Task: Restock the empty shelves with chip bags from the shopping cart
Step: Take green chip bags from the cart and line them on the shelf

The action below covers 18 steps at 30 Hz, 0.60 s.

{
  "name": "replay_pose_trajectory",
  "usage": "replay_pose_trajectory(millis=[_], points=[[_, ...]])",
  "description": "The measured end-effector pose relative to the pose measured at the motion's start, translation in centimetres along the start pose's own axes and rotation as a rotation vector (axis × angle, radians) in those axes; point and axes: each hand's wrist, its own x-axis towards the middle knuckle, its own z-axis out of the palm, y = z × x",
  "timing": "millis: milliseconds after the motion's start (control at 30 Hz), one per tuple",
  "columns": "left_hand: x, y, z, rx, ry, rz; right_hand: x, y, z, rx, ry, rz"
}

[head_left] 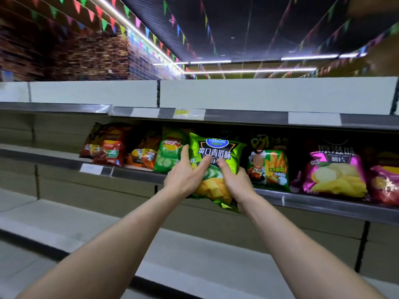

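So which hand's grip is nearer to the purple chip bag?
Right. The right-hand grip holds the green bag at its right side, one fries bag from the purple chip bag; the left-hand grip holds its left side, farther off.

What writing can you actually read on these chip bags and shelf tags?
"爽口青瓜味" on the green bag gripped by the left hand and right hand.
"薯片" on the pink bag.
Its blue logo (green bag) and the print on the other bags: too blurred to read.
The shelf tags: nothing legible.
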Motion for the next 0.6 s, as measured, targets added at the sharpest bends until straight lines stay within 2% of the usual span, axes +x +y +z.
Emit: replay_pose_trajectory(millis=[233, 367, 600], points=[[5.0, 0.1, 1.3, 0.119, 0.041, 0.103, 4.7, -1.2, 0.3, -0.011, -0.005, 0.15], [7.5, -0.4, 1.8, 0.136, 0.048, 0.155, 7.3, -1.6, 1.1, 0.064, -0.022, 0.203], [10.2, 0.0, 4.4, 0.073, -0.008, 0.177, 9.5, -2.0, 0.8, 0.093, 0.132, 0.167]])
